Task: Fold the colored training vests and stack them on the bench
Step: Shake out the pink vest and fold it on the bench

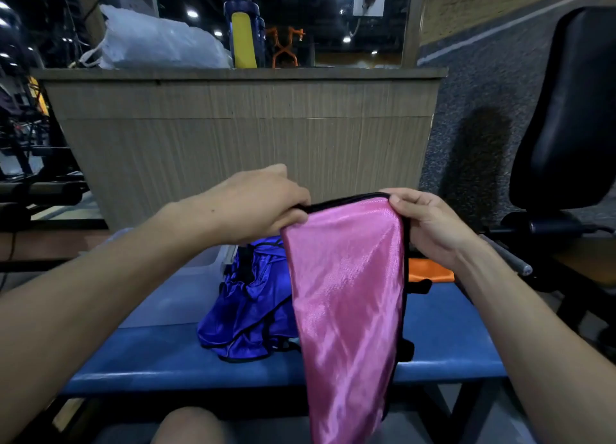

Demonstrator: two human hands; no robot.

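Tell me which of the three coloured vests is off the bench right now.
The shiny pink vest: both hands grip its black-trimmed top edge and it hangs. The crumpled blue vest and orange vest lie on the bench.

Single head-worn wide-angle view, looking forward and down from the person's own eye level, close over the blue bench [443,330], wooden counter [240,136] straight ahead beyond it, edges bowed by the lens

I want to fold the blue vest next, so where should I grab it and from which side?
The blue vest lies crumpled on the bench, left of the hanging pink vest. Probably best to pinch its black-trimmed edge near the top of the heap, coming from above on the left, since that edge stands up and the pink vest covers its right side.
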